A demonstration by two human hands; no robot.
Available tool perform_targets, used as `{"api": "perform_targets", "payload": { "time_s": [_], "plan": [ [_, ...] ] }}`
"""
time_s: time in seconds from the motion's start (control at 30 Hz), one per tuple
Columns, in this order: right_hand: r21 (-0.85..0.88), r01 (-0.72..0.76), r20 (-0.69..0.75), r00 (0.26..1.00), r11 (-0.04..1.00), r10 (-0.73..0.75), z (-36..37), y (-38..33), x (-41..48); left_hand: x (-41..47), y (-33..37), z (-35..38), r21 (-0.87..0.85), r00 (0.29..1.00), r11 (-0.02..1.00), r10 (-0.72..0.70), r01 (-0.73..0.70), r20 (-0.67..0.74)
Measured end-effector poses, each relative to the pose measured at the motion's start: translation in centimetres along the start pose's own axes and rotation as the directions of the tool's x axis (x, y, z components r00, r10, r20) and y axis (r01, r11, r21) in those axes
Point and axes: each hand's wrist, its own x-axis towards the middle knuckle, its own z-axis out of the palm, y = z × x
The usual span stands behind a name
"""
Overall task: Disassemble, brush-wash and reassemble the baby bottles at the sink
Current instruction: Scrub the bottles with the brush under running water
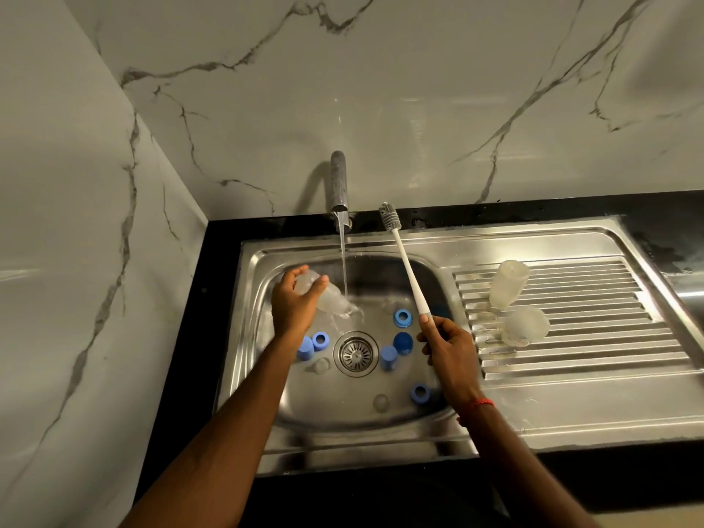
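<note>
My left hand [291,304] grips a clear baby bottle [331,297], tilted with its mouth under the water stream [344,261] from the tap [340,184]. My right hand [447,346] holds the long white bottle brush [405,261] by its handle end, bristles pointing up and away above the basin. Several blue rings and caps lie on the sink floor [343,409]: a ring [402,317], a dark cap [403,342], a light cap [388,358], a ring [420,393], a ring [320,340] and a cap [305,348]. Two clear teats [321,365] [381,402] lie near the drain [356,354].
Two clear bottles lie on the ribbed drainboard [590,318] to the right, one [508,283] behind the other [524,326]. Marble walls close in behind and on the left. A black counter [381,497] frames the steel sink.
</note>
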Motion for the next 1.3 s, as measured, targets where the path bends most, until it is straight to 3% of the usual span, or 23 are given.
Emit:
{"api": "perform_targets", "payload": {
  "time_s": [0.13,0.27,0.4,0.53,0.73,0.9,1.07,1.3],
  "plan": [
    [0.012,0.027,0.007,1.000,1.000,-0.027,0.0,-0.4,-0.9,-1.5,1.8,-1.0,0.275,0.971,0.931,0.234,-0.240,0.057],
    [0.028,0.046,-0.014,0.999,0.999,-0.045,-0.4,-0.3,-1.7,-2.9,3.9,-1.6,0.415,0.876,0.776,0.461,-0.474,0.139],
    [0.034,0.037,-0.033,0.999,0.999,-0.036,-0.9,-0.2,-2.4,-4.0,4.8,-1.5,0.502,0.828,0.663,0.497,-0.555,0.260],
    [0.065,0.034,-0.058,0.998,0.997,-0.031,-1.6,-0.4,-2.9,-5.1,5.9,-0.8,0.393,0.851,0.756,0.482,-0.524,0.209],
    [0.081,0.071,-0.098,0.993,0.994,-0.063,-3.1,-1.5,-3.0,-6.7,7.4,2.5,0.246,0.771,0.748,0.509,-0.616,0.382],
    [0.085,0.115,-0.110,0.988,0.990,-0.106,-4.5,-2.9,-3.0,-8.3,8.5,6.4,0.085,0.757,0.821,0.474,-0.564,0.449],
    [0.073,0.178,-0.174,0.971,0.981,-0.163,-6.6,-3.8,-2.8,-11.3,9.5,9.9,-0.042,0.648,0.806,0.505,-0.591,0.570],
    [0.036,0.200,-0.258,0.948,0.979,-0.184,-10.6,-4.7,-2.7,-13.9,10.4,13.7,-0.145,0.639,0.830,0.514,-0.538,0.572]
  ]
}}
